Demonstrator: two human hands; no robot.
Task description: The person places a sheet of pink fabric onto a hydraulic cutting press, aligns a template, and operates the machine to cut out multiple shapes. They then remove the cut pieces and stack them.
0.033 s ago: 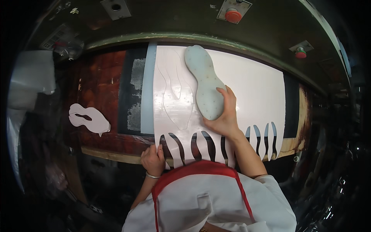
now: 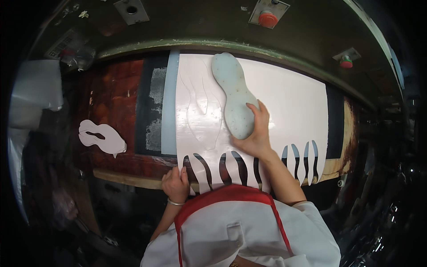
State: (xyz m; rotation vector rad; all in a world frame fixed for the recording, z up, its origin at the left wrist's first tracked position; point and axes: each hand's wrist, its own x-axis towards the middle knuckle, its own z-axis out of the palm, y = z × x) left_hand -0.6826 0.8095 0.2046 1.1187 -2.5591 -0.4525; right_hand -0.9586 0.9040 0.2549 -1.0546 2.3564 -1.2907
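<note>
A big white sheet [image 2: 284, 111] lies flat on a dark red table [image 2: 120, 102]. On the sheet lies a pale, sole-shaped form [image 2: 231, 93]. It is long, with two round ends and a thin middle. It runs from the far edge of the sheet down toward the person, a bit tilted.

The right hand [image 2: 253, 133] rests on the near end of the form. The fingers [image 2: 262, 113] curl around its right side and the thumb side sits under its near end, so the hand grips the form loosely at that end. The far end of the form sticks out past the fingers, away from the person.

The left hand [image 2: 175, 182] is at the near edge of the sheet, well apart from the form. Its fingers are bent closed and pinch the edge of the sheet beside the cut-out strips [image 2: 231, 169]. These strips are curved white bands with dark gaps between them, all along the near edge.

Faint sole outlines [image 2: 202, 115] show in the sheet just left of the form.

On the table to the left, well apart from the sheet, lies a small white scrap [image 2: 102, 137] with a dark slit in it.

Behind the table is a dark green machine wall with a red button [image 2: 267, 18] and a smaller red button [image 2: 346, 61].

The person wears a white coat and a red apron [image 2: 231, 193].
</note>
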